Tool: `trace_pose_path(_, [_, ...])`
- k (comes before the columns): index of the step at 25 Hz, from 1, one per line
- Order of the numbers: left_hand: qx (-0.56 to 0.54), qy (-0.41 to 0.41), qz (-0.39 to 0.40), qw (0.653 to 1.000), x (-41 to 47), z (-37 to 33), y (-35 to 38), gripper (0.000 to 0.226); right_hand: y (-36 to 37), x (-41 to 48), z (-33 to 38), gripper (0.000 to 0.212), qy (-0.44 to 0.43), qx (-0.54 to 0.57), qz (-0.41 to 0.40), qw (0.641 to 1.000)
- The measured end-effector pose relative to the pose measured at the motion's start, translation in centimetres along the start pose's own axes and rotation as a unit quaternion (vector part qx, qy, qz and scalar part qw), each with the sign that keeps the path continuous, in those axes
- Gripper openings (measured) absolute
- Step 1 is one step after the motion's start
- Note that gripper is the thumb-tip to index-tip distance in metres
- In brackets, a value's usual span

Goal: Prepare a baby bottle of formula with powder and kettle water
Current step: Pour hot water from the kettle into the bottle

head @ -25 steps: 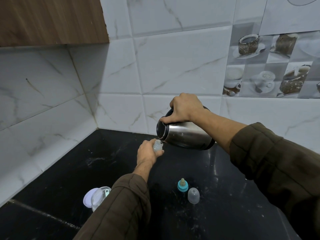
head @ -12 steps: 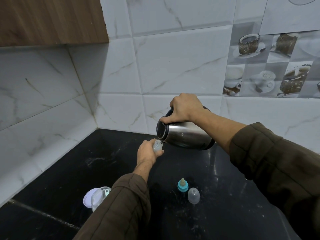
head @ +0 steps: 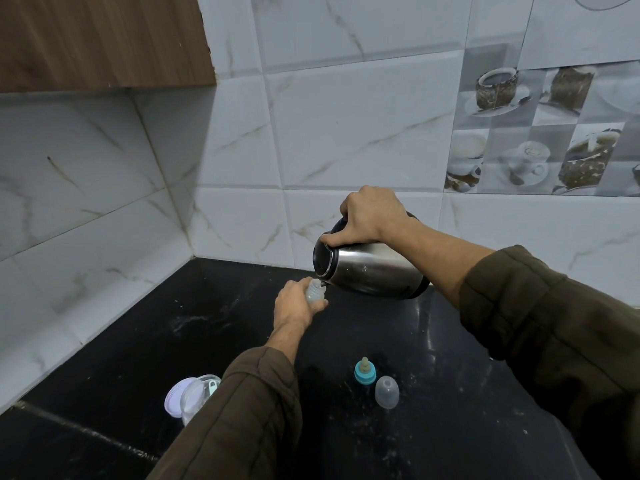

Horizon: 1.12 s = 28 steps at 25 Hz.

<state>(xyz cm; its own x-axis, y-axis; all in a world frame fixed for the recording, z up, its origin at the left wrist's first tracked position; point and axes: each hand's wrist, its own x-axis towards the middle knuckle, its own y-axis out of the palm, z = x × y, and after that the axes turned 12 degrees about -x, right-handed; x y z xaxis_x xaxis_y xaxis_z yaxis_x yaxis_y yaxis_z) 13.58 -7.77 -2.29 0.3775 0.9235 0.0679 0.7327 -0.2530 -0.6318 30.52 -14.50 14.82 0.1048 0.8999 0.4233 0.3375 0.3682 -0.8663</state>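
Looks like we're at the water stage. The baby bottle (head: 314, 293) has its top off and is about mid-frame, low over the black tabletop (head: 225, 323). I can't tell if it's standing on it or lifted a bit. The steel kettle (head: 374, 268) is tipped right over at the bottle's 3 o'clock, spout right at the bottle's mouth. I can't make out a stream of water, and the fill level is hidden too.

Powder already in? That's a guess. The bottle looks a bit cloudy, and the powder tub (head: 199, 398) sits open at the bottle's 7 o'clock with its lilac lid (head: 173, 400) right beside it, so I'd say probably.

Left to do, as I read it: finish the pour, park the kettle, and screw on the teat with the blue ring (head: 364, 370), which is standing at the bottle's 5 o'clock. Then pop on the clear cap (head: 386, 391) just beside the teat, and shake.

The left grip (head: 294, 306) is wrapped around the bottle's body from the 7 o'clock side, with only the neck poking out above the fingers and the forearm reaching straight out. The right grip (head: 370, 220) is clenched over the kettle's black handle on top, wrist bent down into the tilt. That forearm comes in from 4 o'clock.
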Motion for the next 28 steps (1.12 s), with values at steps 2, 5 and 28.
trace_pose_path(2, [-0.017,-0.004,-0.006,1.0,0.1,0.2,0.0,0.045,0.1,0.0,-0.2,0.069,0.004,0.007,-0.003,1.0])
trace_pose_path(5, [-0.056,-0.008,-0.011,0.998,0.1,0.3,-0.1,0.044,0.7,-0.3,-0.9,0.069,0.033,0.04,-0.01,0.999])
trace_pose_path(28, [-0.28,-0.13,-0.056,0.95,-5.6,8.4,1.9,0.043,16.1,-6.1,-3.7,0.06,0.363,0.435,0.029,0.823])
